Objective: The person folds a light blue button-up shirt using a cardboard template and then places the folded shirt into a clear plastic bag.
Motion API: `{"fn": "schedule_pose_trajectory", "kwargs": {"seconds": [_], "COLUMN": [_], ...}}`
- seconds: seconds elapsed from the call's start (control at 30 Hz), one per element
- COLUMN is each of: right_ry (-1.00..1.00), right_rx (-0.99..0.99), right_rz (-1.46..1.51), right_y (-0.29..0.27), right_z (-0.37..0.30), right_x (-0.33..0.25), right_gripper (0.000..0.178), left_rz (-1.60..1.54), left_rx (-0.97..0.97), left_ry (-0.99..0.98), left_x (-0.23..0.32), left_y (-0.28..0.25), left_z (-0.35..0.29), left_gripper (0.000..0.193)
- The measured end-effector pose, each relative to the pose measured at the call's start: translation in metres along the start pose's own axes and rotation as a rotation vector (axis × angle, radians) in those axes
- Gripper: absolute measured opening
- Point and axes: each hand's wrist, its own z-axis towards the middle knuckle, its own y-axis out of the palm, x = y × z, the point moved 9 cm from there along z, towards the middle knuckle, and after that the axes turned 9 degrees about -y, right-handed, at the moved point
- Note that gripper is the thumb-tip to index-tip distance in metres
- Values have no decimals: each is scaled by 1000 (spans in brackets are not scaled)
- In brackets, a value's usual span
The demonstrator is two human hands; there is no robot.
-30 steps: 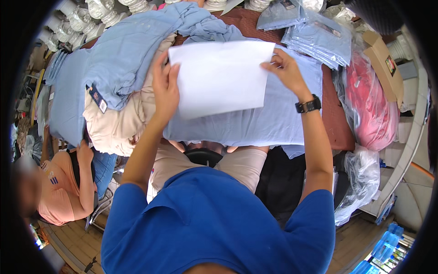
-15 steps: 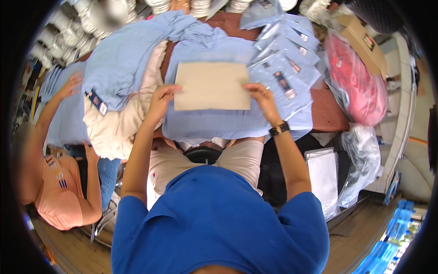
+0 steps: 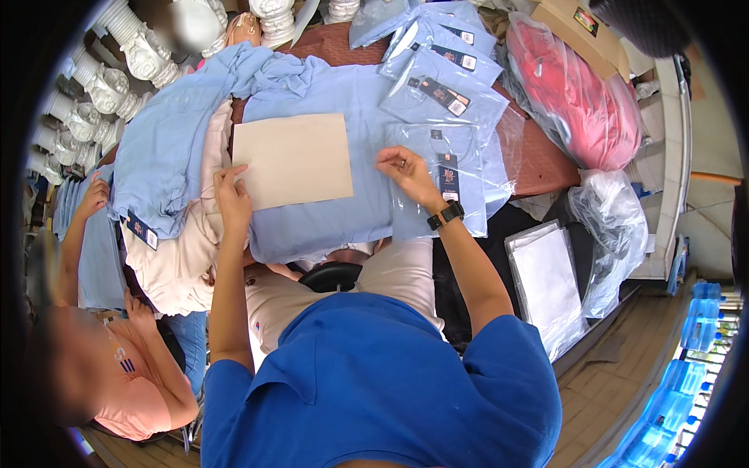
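A beige cardboard sheet (image 3: 293, 160) lies on a light-blue shirt (image 3: 363, 101) spread over the table in front of me. At the sheet's left edge is my left hand (image 3: 233, 195), its curled fingers closed on the border. My right hand (image 3: 411, 176) is off the sheet, to its right, with loosely bent fingers and nothing in them. It hovers by a folded blue shirt in a clear bag (image 3: 460, 168) with a dark tag. Several more bagged blue shirts (image 3: 449, 86) overlap behind it.
More blue shirts (image 3: 175, 109) and cream cloth (image 3: 168, 261) are heaped at left, beside a co-worker in a peach shirt (image 3: 148, 374). Red bagged clothing (image 3: 573, 93) and a cardboard box (image 3: 581, 35) stand at right. Clear bags (image 3: 546, 273) lie beside my right leg.
The cardboard sheet has shifted left and lies tilted on the shirt. My right hand has let go of it and is apart from its edge. My view has also shifted.
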Motion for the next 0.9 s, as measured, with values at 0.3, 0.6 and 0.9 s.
{"fn": "schedule_pose_trajectory", "kwargs": {"seconds": [0.3,0.6,0.9], "right_ry": [94,-239,-397], "right_rx": [-148,-153,-61], "right_rz": [41,-601,-1174], "right_y": [19,-15,-65], "right_z": [11,9,-5], "right_x": [5,-95,-99], "right_gripper": [19,37,73], "left_rz": [-398,-191,-241], "left_rx": [-600,-529,-512], "left_ry": [598,693,584], "left_x": [174,218,229], "left_y": [83,134,143], "left_z": [-140,-173,-150], "left_gripper": [44,65,65]}}
